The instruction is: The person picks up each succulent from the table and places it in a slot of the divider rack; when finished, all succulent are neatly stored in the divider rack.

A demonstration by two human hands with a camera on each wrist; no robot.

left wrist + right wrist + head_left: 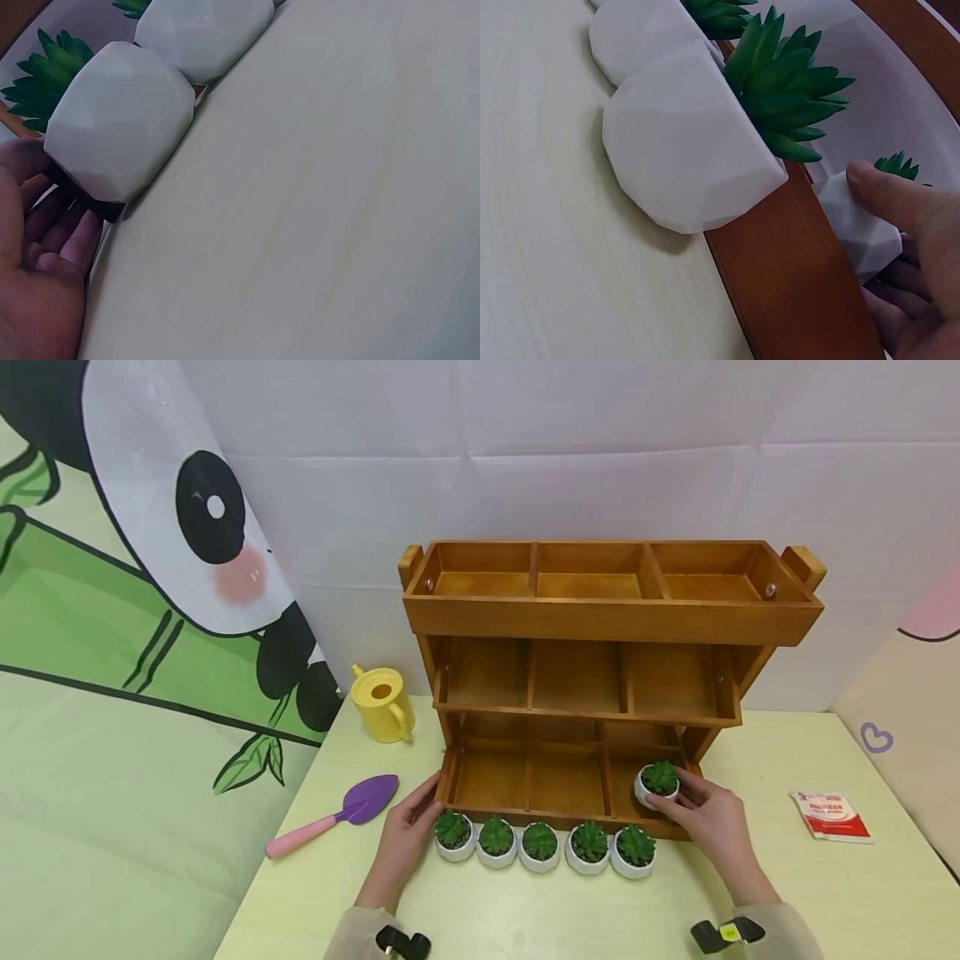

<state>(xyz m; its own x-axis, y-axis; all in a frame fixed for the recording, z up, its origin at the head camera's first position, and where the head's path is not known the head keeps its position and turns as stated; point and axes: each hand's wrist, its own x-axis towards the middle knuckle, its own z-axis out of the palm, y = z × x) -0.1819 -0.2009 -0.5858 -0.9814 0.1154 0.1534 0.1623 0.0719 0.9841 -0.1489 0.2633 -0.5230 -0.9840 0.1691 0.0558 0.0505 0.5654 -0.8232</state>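
In the head view my right hand (712,822) pinches a small white pot with a green succulent (657,783) at the bottom tier's right compartment of the wooden shelf (611,620). The right wrist view shows thumb and fingers around that white pot (859,225), behind the shelf's front board (787,262). My left hand (408,839) rests at the bottom tier's left front corner, beside the leftmost of several potted succulents (454,837) lined up before the shelf. From the left wrist, that pot (120,124) stands next to the left hand (41,247), fingers bent loosely at the shelf's edge.
A yellow watering can (382,706) stands left of the shelf. The purple trowel (367,800) with a pink handle lies on the table's left side. On the right lies a red and white packet (831,817). A patterned cloth (525,460) hangs behind.
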